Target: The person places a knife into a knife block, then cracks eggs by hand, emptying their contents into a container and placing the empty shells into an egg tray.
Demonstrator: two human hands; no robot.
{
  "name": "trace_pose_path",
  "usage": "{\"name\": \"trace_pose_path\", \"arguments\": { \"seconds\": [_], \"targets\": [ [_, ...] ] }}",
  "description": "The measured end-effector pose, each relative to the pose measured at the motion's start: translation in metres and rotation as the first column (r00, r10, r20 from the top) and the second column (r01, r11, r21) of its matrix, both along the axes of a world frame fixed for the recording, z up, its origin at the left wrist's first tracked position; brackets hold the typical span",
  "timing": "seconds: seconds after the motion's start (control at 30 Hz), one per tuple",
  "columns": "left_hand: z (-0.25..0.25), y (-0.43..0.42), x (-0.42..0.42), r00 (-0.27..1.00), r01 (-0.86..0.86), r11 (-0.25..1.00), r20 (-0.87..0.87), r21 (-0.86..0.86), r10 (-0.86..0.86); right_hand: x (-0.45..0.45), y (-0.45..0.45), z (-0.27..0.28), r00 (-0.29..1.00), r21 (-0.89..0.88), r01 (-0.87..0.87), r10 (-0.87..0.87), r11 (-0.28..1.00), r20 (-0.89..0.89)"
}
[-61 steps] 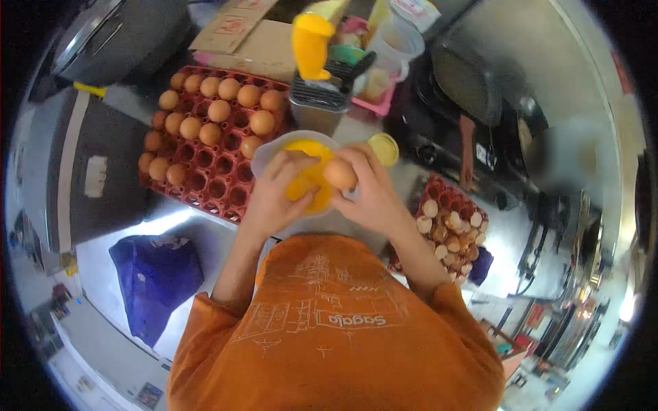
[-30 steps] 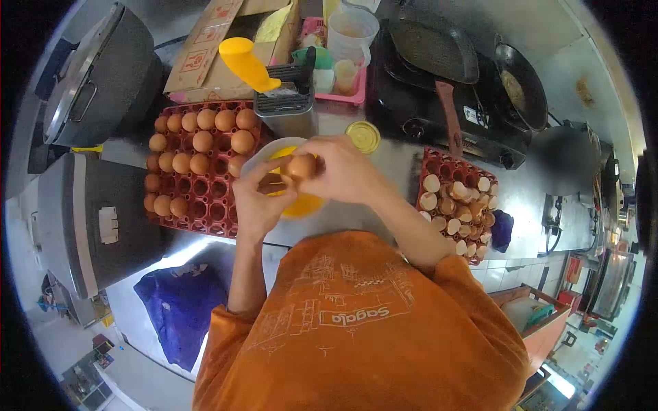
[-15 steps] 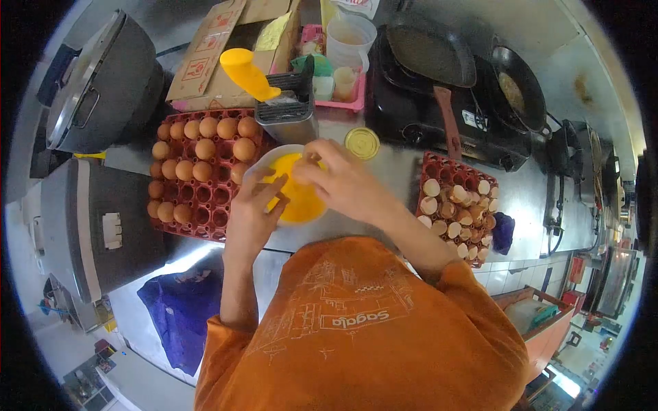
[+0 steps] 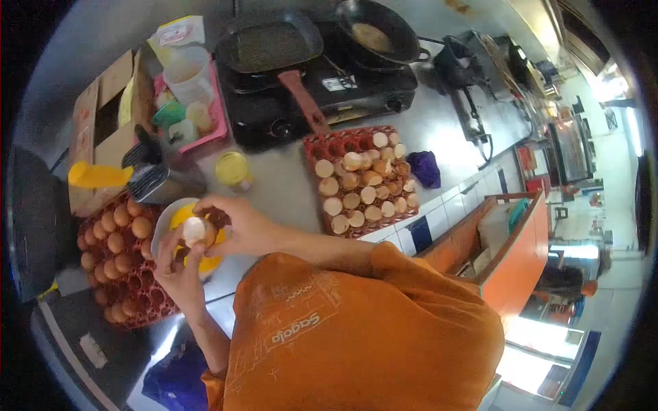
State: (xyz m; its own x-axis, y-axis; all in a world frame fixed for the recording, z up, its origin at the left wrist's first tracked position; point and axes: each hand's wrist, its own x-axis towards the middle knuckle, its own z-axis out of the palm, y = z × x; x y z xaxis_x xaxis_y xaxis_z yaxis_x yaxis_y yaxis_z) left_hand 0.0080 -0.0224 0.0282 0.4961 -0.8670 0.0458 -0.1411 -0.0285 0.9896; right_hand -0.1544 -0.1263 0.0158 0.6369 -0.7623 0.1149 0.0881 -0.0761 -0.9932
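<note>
Above a white bowl of yellow beaten-looking egg, I hold a cracked eggshell, its pale inside facing up. My left hand pinches it from the near side. My right hand curls its fingers round the brown part of the shell; whether the halves are fully apart I cannot tell. To the left, a red tray carries several whole brown eggs. On the right, another red tray is filled with empty shells.
Behind the bowl stand a metal container with a yellow-handled tool, a round tin and a pink basket. A black stove bears a square pan and a wok. A purple cloth lies beside the shell tray.
The view has swung to the right, so the bowl and trays sit further left. My hands have come together on an eggshell, now plainly visible above the bowl.
</note>
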Motion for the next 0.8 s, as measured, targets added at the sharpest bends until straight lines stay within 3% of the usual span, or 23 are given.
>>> {"name": "trace_pose_path", "arguments": {
  "seconds": [0.07,0.17,0.23,0.27,0.3,0.33,0.4,0.43,0.47,0.5,0.57,0.63,0.7,0.73,0.77,0.8],
  "targets": [
    [0.003,-0.006,-0.009,0.968,0.245,0.965,0.077,-0.092,-0.239,-0.014,-0.002,-0.009,0.999,0.047,-0.026,0.025,0.999,0.028],
    [0.025,-0.015,-0.024,0.940,0.335,0.941,-0.039,-0.055,-0.338,-0.058,-0.008,-0.016,0.993,0.035,0.103,-0.100,0.994,-0.065],
    [0.015,-0.014,-0.019,0.944,0.329,0.942,-0.016,-0.066,-0.331,-0.103,-0.012,-0.013,0.950,0.090,0.295,-0.281,0.951,-0.138],
    [0.013,-0.013,-0.014,0.951,0.309,0.951,0.040,-0.028,-0.308,-0.130,-0.016,0.006,0.801,-0.264,0.324,-0.412,0.908,-0.435],
    [0.012,-0.008,-0.006,0.959,0.263,0.965,0.107,0.016,-0.263,-0.159,-0.018,-0.005,0.769,-0.163,0.416,-0.442,0.895,-0.462],
    [0.006,-0.003,0.000,0.958,0.230,0.973,0.170,0.025,-0.231,-0.201,-0.013,-0.020,0.651,-0.087,0.489,-0.430,0.868,-0.626],
    [0.004,0.002,0.012,0.950,0.125,0.990,0.281,0.062,-0.137,-0.232,-0.017,0.005,0.571,-0.038,0.633,-0.499,0.773,-0.651],
    [0.008,0.002,0.015,0.944,0.090,0.993,0.310,0.082,-0.111,-0.280,-0.019,-0.045,0.624,-0.120,0.645,-0.611,0.755,-0.487],
    [0.009,0.002,0.019,0.940,0.060,0.996,0.332,0.069,-0.080,-0.299,-0.024,-0.042,0.397,-0.621,0.423,-0.751,0.660,-0.527],
    [0.010,0.005,0.024,0.935,0.051,0.997,0.349,0.049,-0.065,-0.293,-0.027,-0.034,0.344,-0.478,0.554,-0.710,0.682,-0.614],
    [0.016,0.010,0.032,0.912,-0.064,0.997,0.407,0.034,0.044,-0.333,-0.036,-0.059,0.327,-0.636,0.359,-0.731,0.683,-0.599],
    [0.020,0.020,0.047,0.890,-0.128,0.992,0.440,-0.005,0.117,-0.339,-0.039,-0.055,0.265,-0.652,0.298,-0.717,0.697,-0.645],
    [0.025,0.034,0.067,0.796,-0.317,0.947,0.529,-0.049,0.293,-0.348,-0.046,-0.049,0.269,-0.609,0.257,-0.660,0.751,-0.701],
    [0.020,0.043,0.080,0.767,-0.413,0.911,0.537,-0.007,0.352,-0.328,-0.045,-0.030,0.139,-0.683,0.178,-0.705,0.709,-0.696],
    [0.020,0.047,0.094,0.755,-0.426,0.904,0.543,-0.020,0.368,-0.310,-0.049,-0.021,0.158,-0.687,0.176,-0.709,0.705,-0.687],
    [0.021,0.049,0.108,0.625,-0.460,0.887,0.725,0.043,0.289,-0.293,-0.054,-0.014,0.263,-0.680,0.282,-0.736,0.677,-0.624]
  ]
}}
